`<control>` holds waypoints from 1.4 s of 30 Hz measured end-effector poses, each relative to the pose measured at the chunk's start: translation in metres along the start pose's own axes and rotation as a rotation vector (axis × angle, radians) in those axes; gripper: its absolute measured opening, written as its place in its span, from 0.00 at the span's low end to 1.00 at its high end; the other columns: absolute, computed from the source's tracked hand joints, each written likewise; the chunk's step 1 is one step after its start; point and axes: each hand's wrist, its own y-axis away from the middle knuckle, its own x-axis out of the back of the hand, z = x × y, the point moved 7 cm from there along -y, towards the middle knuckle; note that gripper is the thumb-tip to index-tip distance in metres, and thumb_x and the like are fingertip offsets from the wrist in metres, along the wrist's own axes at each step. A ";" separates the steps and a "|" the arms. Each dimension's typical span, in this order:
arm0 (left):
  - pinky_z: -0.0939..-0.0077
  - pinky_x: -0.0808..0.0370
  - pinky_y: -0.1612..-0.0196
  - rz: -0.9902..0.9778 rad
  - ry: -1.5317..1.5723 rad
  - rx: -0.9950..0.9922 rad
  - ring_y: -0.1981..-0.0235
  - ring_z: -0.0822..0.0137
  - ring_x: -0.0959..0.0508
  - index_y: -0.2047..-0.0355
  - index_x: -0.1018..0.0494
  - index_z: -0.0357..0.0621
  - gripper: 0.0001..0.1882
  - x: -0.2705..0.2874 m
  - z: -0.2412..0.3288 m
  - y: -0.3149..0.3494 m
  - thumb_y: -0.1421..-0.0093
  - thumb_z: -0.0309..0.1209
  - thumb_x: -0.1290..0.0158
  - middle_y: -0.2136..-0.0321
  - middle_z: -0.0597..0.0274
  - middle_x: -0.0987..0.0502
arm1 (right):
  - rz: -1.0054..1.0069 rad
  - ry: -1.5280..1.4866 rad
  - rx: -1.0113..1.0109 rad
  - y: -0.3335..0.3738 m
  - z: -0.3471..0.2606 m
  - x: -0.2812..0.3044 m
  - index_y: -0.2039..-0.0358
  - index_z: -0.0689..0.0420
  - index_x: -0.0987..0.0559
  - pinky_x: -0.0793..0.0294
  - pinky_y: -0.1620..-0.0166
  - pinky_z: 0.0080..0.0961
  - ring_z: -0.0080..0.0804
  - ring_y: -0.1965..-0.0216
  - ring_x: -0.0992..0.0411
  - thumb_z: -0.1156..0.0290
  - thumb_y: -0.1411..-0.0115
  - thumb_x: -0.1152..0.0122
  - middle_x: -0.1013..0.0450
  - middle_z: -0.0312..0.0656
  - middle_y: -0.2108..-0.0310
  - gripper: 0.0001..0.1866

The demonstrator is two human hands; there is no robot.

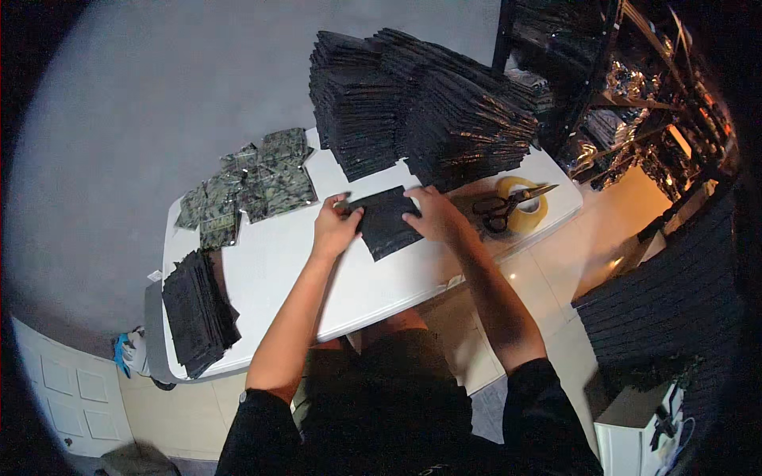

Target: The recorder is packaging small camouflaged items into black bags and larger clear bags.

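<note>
A flat, black, rectangular packet [387,226], slightly shiny, lies at the middle of the white table [357,289]. At its left edge is my left hand [337,226], with the thumb against the edge and the fingers curled beside it. My right hand [435,214] grips the upper right side, thumb on top and fingers at the far corner. Whether the packet is cloth or plastic I cannot tell. Just beyond my hands rise tall stacks of similar black flat pieces [357,111]. Camouflage-patterned packets [278,186] in clear wrapping lie to the left.
Black scissors [496,213] rest across a roll of yellowish tape [530,216] on the right. Another black pile [198,313] stands at the table's left end. A cluttered shelf [611,103] is at the far right, a white cabinet [635,428] at the lower right.
</note>
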 end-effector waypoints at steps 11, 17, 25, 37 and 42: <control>0.66 0.08 0.67 -0.188 0.414 0.154 0.71 0.64 0.14 0.32 0.40 0.37 0.38 -0.013 0.004 0.024 0.39 0.13 0.34 0.65 0.53 0.19 | -0.037 -0.132 0.011 0.001 0.006 -0.014 0.39 0.62 0.19 0.22 0.36 0.48 0.60 0.40 0.21 0.68 0.34 0.27 0.21 0.63 0.41 0.25; 0.67 0.08 0.68 -0.183 0.354 0.189 0.71 0.65 0.14 0.33 0.38 0.37 0.37 -0.015 0.001 0.031 0.39 0.14 0.34 0.65 0.54 0.19 | -0.023 -0.082 0.024 0.005 0.008 -0.015 0.40 0.61 0.19 0.21 0.36 0.48 0.61 0.40 0.22 0.66 0.38 0.23 0.22 0.62 0.42 0.27; 0.77 0.18 0.70 -0.122 0.228 -0.087 0.74 0.73 0.17 0.48 0.21 0.34 0.13 0.032 0.004 0.058 0.33 0.21 0.38 0.69 0.61 0.19 | -0.007 0.062 0.226 0.020 -0.068 -0.010 0.36 0.57 0.21 0.27 0.30 0.48 0.58 0.33 0.27 0.64 0.33 0.26 0.27 0.59 0.37 0.27; 0.68 0.31 0.74 0.365 -0.053 -0.149 0.80 0.73 0.32 0.76 0.26 0.35 0.21 0.176 -0.027 0.141 0.28 0.36 0.36 0.84 0.58 0.27 | -0.041 -0.211 0.389 -0.014 -0.211 -0.137 0.39 0.56 0.20 0.26 0.36 0.51 0.59 0.38 0.28 0.67 0.41 0.23 0.26 0.52 0.42 0.29; 0.64 0.25 0.69 0.352 -0.036 -0.196 0.78 0.63 0.24 0.71 0.23 0.33 0.16 0.180 -0.007 0.161 0.28 0.31 0.38 0.78 0.49 0.21 | 0.088 0.046 0.396 -0.073 -0.239 -0.177 0.36 0.50 0.23 0.26 0.40 0.53 0.54 0.37 0.30 0.60 0.46 0.18 0.29 0.48 0.39 0.38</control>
